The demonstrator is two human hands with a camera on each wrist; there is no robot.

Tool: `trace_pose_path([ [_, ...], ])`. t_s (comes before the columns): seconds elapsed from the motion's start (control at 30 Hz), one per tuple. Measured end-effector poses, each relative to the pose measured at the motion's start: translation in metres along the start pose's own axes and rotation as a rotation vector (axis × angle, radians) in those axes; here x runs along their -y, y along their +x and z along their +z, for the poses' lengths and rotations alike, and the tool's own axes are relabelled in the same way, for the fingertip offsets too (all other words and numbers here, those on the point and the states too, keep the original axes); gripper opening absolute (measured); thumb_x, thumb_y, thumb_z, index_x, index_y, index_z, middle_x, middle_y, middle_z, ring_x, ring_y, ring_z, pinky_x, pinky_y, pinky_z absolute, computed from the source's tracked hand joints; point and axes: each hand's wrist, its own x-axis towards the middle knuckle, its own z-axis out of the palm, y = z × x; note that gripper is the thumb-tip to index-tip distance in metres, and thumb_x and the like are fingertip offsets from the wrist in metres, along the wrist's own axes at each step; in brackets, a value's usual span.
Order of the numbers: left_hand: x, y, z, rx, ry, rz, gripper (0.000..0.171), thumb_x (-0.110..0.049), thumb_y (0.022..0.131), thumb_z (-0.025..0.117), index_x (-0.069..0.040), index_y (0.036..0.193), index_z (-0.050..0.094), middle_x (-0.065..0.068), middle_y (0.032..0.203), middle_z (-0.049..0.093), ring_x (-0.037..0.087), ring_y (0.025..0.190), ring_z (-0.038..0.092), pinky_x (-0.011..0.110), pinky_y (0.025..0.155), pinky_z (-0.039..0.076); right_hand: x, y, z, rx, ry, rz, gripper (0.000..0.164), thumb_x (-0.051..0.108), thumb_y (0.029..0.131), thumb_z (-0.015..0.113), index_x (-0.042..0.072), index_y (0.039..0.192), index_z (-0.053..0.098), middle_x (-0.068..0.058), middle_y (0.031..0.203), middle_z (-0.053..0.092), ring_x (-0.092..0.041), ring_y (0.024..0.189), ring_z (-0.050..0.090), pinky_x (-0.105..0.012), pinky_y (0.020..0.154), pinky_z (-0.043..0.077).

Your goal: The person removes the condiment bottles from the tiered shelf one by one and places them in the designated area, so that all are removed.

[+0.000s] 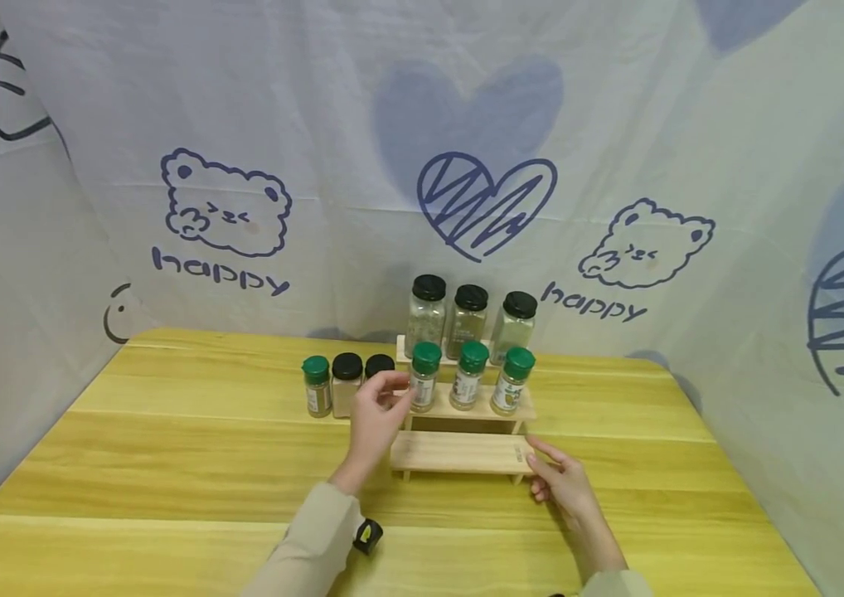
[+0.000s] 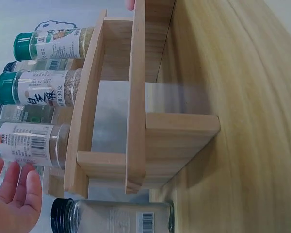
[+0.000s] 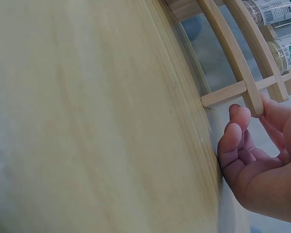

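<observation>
A stepped wooden spice rack (image 1: 459, 452) stands on the table. My left hand (image 1: 377, 419) is at the leftmost green-capped spice jar (image 1: 423, 390) on the middle step. In the left wrist view its fingertips (image 2: 31, 182) lie loosely along the jar's side, with another fingertip close to the cap. Two more green-capped jars, one in the middle (image 1: 466, 388) and one at the right (image 1: 509, 394), share that step. My right hand (image 1: 564, 481) grips the right end of the lowest step, which bears no jars; thumb and fingers (image 3: 235, 116) meet around the board's end in the right wrist view.
Three taller black-capped jars (image 1: 470, 323) line the top step. Left of the rack stand a green-capped jar (image 1: 317, 388) and two black-capped jars (image 1: 346, 385), one partly behind my left hand. A printed curtain (image 1: 362, 224) hangs behind the wooden table (image 1: 191, 464).
</observation>
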Motion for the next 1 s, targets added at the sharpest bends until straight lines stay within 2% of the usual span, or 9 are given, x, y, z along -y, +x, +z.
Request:
trace_pose_path([
  [0.13, 0.016, 0.006, 0.004, -0.008, 0.022, 0.003, 0.027, -0.002, 0.077, 0.068, 0.004, 0.102, 0.06, 0.017, 0.096, 0.06, 0.031, 0.084, 0.056, 0.034, 0.068, 0.05, 0.0, 0.001, 0.001, -0.002, -0.005, 0.0, 0.04, 0.005, 0.088, 0.055, 0.0, 0.127, 0.048, -0.007, 0.062, 0.058, -0.008, 0.045, 0.047, -0.018, 0.042, 0.043],
  [0.33, 0.018, 0.013, 0.01, -0.023, 0.076, 0.066, 0.034, -0.006, 0.074, 0.072, 0.001, 0.105, 0.059, 0.012, 0.096, 0.062, 0.025, 0.087, 0.056, 0.045, 0.069, 0.048, -0.001, 0.001, 0.001, -0.001, 0.001, -0.005, 0.04, 0.005, 0.088, 0.055, -0.001, 0.127, 0.047, -0.007, 0.062, 0.058, -0.007, 0.044, 0.047, -0.017, 0.042, 0.042],
  [0.43, 0.018, 0.016, 0.013, -0.021, 0.092, 0.08, 0.036, -0.007, 0.073, 0.073, -0.001, 0.106, 0.059, 0.011, 0.097, 0.063, 0.023, 0.087, 0.056, 0.046, 0.068, 0.047, -0.001, 0.002, 0.0, -0.001, 0.009, -0.005, 0.04, 0.004, 0.088, 0.055, -0.001, 0.127, 0.047, -0.007, 0.062, 0.058, -0.007, 0.044, 0.047, -0.017, 0.042, 0.042],
  [0.8, 0.015, 0.019, 0.016, -0.009, 0.103, 0.042, 0.04, -0.012, 0.074, 0.074, -0.003, 0.11, 0.06, 0.008, 0.099, 0.063, 0.02, 0.09, 0.056, 0.04, 0.071, 0.047, -0.002, 0.002, -0.001, -0.004, -0.03, -0.008, 0.04, 0.006, 0.088, 0.056, 0.0, 0.127, 0.048, -0.004, 0.057, 0.055, -0.008, 0.044, 0.048, -0.017, 0.042, 0.043],
  [1.0, 0.011, 0.02, 0.016, 0.0, 0.09, 0.002, 0.041, -0.01, 0.073, 0.074, -0.001, 0.111, 0.059, 0.012, 0.099, 0.062, 0.025, 0.091, 0.056, 0.044, 0.074, 0.047, -0.002, 0.002, -0.001, -0.003, -0.031, -0.007, 0.04, 0.007, 0.088, 0.056, 0.001, 0.127, 0.048, -0.004, 0.058, 0.055, -0.008, 0.045, 0.047, -0.017, 0.042, 0.042],
])
